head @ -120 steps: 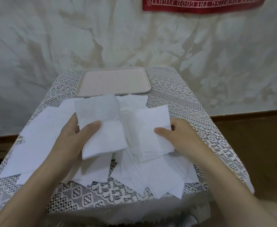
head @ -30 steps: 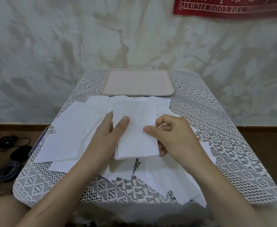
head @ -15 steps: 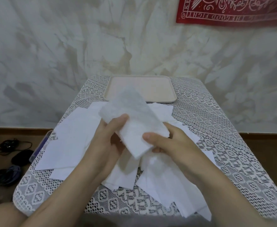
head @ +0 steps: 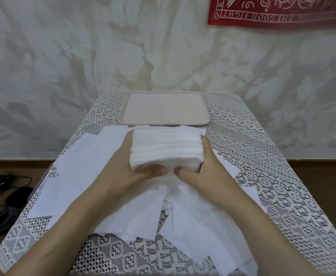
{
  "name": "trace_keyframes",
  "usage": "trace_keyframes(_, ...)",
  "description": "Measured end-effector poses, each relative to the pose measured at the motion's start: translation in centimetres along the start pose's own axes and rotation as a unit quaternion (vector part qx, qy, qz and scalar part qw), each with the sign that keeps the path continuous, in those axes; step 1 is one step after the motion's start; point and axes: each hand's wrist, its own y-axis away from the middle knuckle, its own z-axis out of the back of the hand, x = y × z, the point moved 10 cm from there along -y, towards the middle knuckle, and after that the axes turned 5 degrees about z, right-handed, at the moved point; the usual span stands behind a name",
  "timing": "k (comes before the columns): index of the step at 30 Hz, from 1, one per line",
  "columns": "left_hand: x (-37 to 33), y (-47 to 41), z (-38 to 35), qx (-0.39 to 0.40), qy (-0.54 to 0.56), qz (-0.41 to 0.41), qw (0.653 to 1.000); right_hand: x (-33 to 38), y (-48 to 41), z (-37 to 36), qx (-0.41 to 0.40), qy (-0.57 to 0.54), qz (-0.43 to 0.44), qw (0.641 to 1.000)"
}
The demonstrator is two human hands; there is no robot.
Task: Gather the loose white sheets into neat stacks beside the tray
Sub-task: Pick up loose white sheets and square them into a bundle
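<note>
Head view, centre frame: left hand (head: 123, 166) and right hand (head: 208, 172) clasp a stack of white sheets (head: 166, 148) by its sides, just below the tray (head: 164, 108); loose sheets (head: 79, 172) cover the lace-draped desk (head: 262, 176) beneath.

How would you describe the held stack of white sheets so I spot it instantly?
Start at the lace-covered table and the beige rectangular tray at its far end. Just nearer than the tray, the left hand and right hand grip a thick stack of white sheets. Unlike the loose flat sheets around it, it shows many layered edges.
</note>
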Motion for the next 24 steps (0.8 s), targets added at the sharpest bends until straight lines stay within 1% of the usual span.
trace_keyframes(3,0.4,-0.2,0.2,-0.010,0.007,0.011,1.000,-0.2,-0.2,0.1,-0.002,-0.001,-0.001,1.000)
trace_keyframes(6,0.5,-0.4,0.4,-0.018,-0.052,0.005,0.998,-0.2,0.2,-0.4,0.020,0.004,-0.006,1.000)
trace_keyframes(9,0.2,-0.8,0.5,-0.015,-0.037,-0.004,0.999,1.1,0.3,0.1,0.003,-0.005,0.033,0.999)
trace_keyframes(10,-0.2,-0.8,0.6,-0.021,-0.018,-0.009,1.000,1.8,0.4,0.4,-0.008,-0.022,0.049,0.998)
trace_keyframes(12,-0.9,-0.4,1.3,-0.057,0.046,-0.016,0.997,2.7,0.4,1.2,-0.037,-0.082,0.070,0.993)
trace_keyframes(14,-0.4,0.2,1.7,-0.081,0.152,0.005,0.985,2.5,0.6,1.4,-0.050,-0.163,0.055,0.984)
trace_keyframes(16,0.3,0.7,1.2,-0.081,0.235,0.040,0.968,1.8,1.0,0.3,-0.020,-0.209,0.010,0.978)
trace_keyframes(18,0.5,1.0,0.9,-0.091,0.263,0.060,0.959,0.7,1.5,-0.9,0.024,-0.218,-0.043,0.975)
trace_keyframes(20,0.5,1.3,1.1,-0.093,0.246,0.068,0.962,0.3,1.8,-1.4,0.054,-0.226,-0.077,0.970)
trace_keyframes(21,0.5,1.4,1.1,-0.083,0.220,0.069,0.970,0.3,2.0,-1.4,0.062,-0.222,-0.084,0.969)
trace_keyframes(24,0.6,2.1,0.0,-0.021,0.127,0.090,0.988,0.7,2.7,-2.0,0.104,-0.189,-0.090,0.972)
